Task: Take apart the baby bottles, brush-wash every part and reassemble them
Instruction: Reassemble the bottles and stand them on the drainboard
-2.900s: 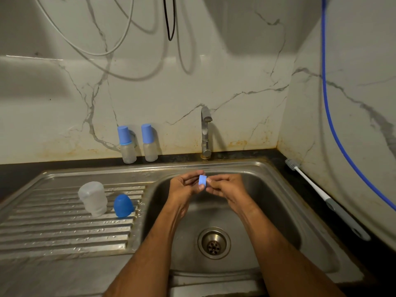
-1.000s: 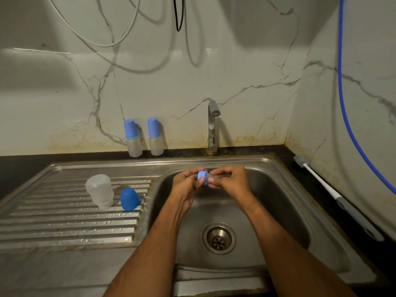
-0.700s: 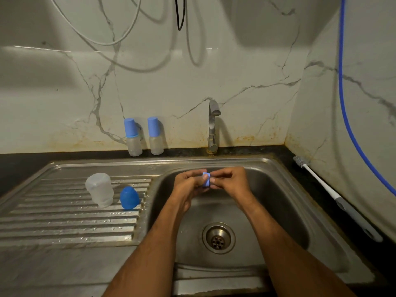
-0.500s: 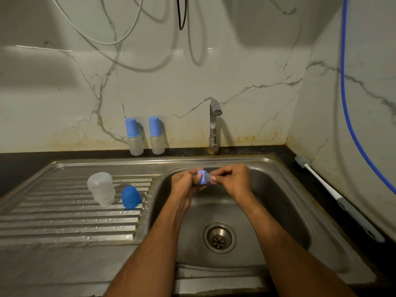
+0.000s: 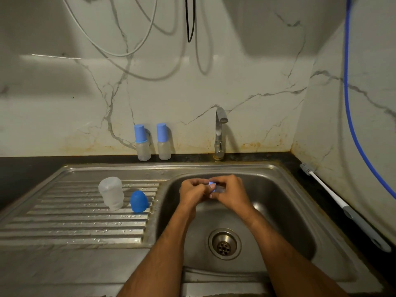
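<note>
Both hands (image 5: 214, 192) pinch blue ring (image 5: 212, 183) mid-basin (image 5: 285, 202).

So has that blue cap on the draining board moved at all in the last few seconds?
No. The blue cap sits just right of the clear bottle body on the draining board, as before; only the camera shifted.

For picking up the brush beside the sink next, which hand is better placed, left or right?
Probably the right hand. The brush lies on the counter at the sink's right edge, on that hand's side. Both hands now pinch the small blue part, so the left hand would have to hold it alone.
</note>
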